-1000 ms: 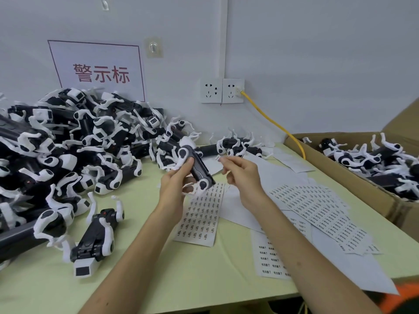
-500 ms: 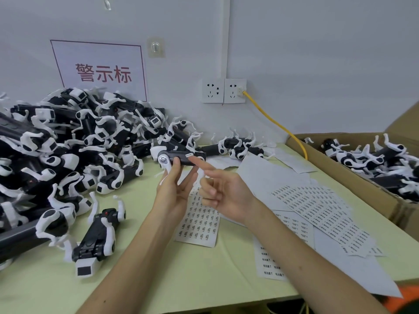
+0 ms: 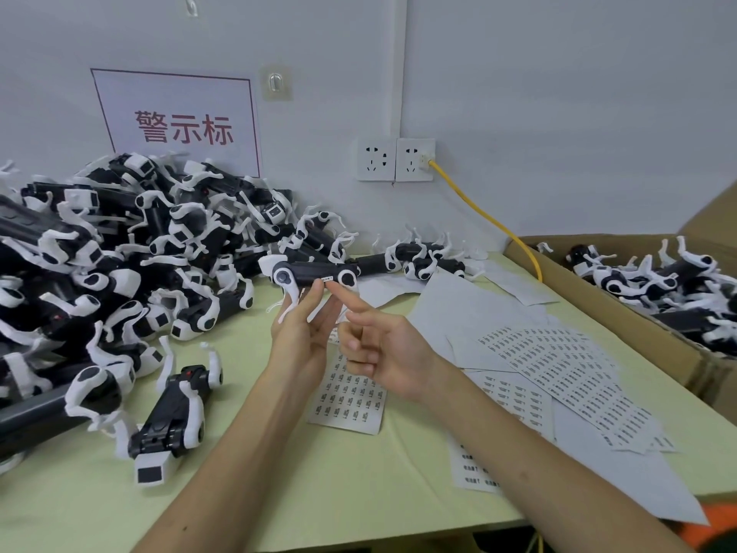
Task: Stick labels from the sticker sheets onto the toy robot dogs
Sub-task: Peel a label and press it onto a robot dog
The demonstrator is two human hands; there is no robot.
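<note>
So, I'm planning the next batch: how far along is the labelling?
Likely done: the dogs in the cardboard box, though their labels are too small to see. In hand: the left hand holds one dog while the right hand presses a label onto it. Left: the big pile.

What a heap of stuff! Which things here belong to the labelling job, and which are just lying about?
In the job: left hand, held toy dog, its label, right hand pointing at it, sticker sheets, pile of dogs, cardboard box of dogs.
Lying about: wall sign, sockets, yellow cable, wall hook.
</note>
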